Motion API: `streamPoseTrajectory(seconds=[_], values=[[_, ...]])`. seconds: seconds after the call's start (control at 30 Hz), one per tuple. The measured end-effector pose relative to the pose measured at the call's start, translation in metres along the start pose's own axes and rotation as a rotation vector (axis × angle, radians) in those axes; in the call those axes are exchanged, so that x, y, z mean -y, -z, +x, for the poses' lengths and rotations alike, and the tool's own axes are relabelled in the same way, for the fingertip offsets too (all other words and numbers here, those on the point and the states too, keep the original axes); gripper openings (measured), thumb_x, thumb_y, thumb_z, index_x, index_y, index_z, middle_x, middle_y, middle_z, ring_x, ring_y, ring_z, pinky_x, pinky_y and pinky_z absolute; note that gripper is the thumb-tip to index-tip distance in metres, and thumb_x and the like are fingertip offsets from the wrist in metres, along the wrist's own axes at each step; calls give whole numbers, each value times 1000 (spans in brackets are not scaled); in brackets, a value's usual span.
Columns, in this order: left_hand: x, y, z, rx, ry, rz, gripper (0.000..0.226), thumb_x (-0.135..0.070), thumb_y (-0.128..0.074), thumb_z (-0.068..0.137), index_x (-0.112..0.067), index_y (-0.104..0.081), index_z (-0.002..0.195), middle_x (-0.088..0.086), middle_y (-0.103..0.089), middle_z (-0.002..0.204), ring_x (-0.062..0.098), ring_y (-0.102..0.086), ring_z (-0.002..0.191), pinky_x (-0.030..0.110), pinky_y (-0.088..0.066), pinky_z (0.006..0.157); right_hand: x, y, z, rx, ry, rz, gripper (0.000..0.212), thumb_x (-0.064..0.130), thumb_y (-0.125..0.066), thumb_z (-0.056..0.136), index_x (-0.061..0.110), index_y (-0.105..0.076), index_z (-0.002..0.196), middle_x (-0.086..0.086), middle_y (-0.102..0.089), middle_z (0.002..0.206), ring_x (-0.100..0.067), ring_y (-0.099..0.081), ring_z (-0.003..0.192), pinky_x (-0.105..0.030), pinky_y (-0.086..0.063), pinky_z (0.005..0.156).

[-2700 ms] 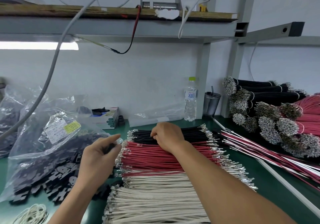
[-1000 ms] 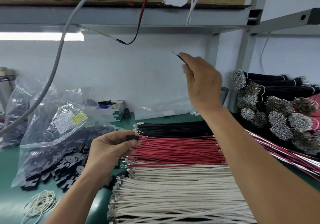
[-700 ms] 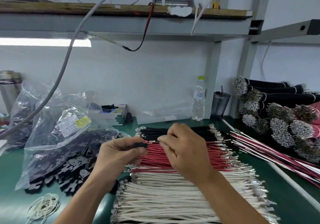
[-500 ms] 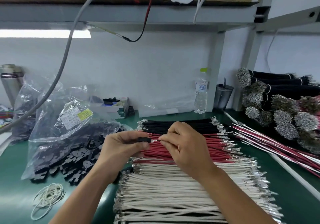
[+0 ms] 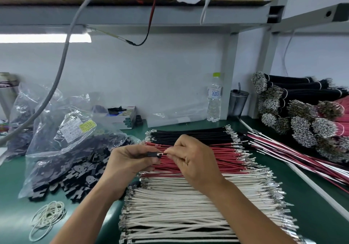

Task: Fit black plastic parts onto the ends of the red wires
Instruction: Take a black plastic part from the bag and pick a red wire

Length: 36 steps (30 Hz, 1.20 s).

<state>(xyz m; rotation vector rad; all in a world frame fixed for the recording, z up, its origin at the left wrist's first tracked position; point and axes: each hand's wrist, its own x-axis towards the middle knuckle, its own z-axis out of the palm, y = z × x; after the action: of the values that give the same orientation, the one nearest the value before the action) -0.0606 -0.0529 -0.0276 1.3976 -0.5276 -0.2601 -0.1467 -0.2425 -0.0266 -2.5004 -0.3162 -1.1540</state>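
My left hand [image 5: 130,160] pinches one black plastic part [image 5: 154,154] above the red wires [image 5: 198,160] in the middle of the counter [image 5: 15,215]. My right hand [image 5: 192,158] pinches a wire end, touching the part. I should keep both straight in line and push gently until it seats.

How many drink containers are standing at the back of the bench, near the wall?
2: a clear water bottle with a green cap, and a dark tumbler with a straw just right of it. Others may be hidden behind the bags at left.
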Motion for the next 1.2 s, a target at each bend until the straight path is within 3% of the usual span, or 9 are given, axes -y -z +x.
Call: streamPoseTrajectory(seconds=[0.2,0.3,0.47,0.63,0.77,0.93,1.07,1.2], values=[[5,-2,0,24,3,86,21,8,-81,73,-6,-83,89,26,-77,87,30,-78,75,29,-64,68,5,-6,-5,19,62,-106,11,23,-66,96,18,-76,94,7,-54,80,-12,-52,73,-35,-49,53],[5,-2,1,11,-37,178,26,10,-82,74,-13,-84,86,19,-79,83,26,-77,72,26,-63,67,10,-11,-6,48,30,-107,13,26,-65,97,19,-75,92,8,-54,80,-11,-52,71,-34,-49,52],[-1,-5,-1,-12,-87,171,24,-12,-86,66,-18,-84,89,17,-79,82,32,-77,76,35,-64,75,3,-7,-3,46,-143,56,21,35,-65,94,24,-73,110,13,-57,91,-3,-56,81,-25,-49,69],[2,-4,1,-16,-66,201,23,2,-84,76,-17,-84,88,16,-79,82,26,-77,74,27,-63,69,-1,2,-1,68,-117,9,12,33,-66,93,24,-74,95,14,-60,90,-1,-56,83,-23,-48,70],[3,-4,0,-3,-50,206,21,2,-85,75,-13,-84,89,16,-79,83,27,-78,75,27,-64,69,-1,0,0,89,-93,3,10,24,-67,95,16,-74,92,8,-59,88,-9,-57,80,-31,-51,70],[-1,-4,-3,38,-33,128,26,-5,-84,68,-4,-82,94,22,-78,87,30,-78,75,24,-62,66,5,-4,-2,67,-61,13,12,23,-65,97,15,-71,91,8,-57,88,-7,-54,79,-25,-47,69],[-2,-7,-2,12,-76,152,25,-14,-85,65,-14,-84,90,18,-79,84,28,-78,75,24,-62,69,2,-3,0,37,-98,-61,15,33,-62,98,22,-71,92,13,-59,90,-4,-55,84,-20,-43,68],[-2,-6,-3,-24,-122,164,26,-17,-86,64,-22,-84,89,13,-80,81,28,-79,76,24,-62,71,7,-8,3,4,-85,-34,12,25,-65,97,16,-69,89,7,-59,89,-10,-54,84,-24,-45,74]])
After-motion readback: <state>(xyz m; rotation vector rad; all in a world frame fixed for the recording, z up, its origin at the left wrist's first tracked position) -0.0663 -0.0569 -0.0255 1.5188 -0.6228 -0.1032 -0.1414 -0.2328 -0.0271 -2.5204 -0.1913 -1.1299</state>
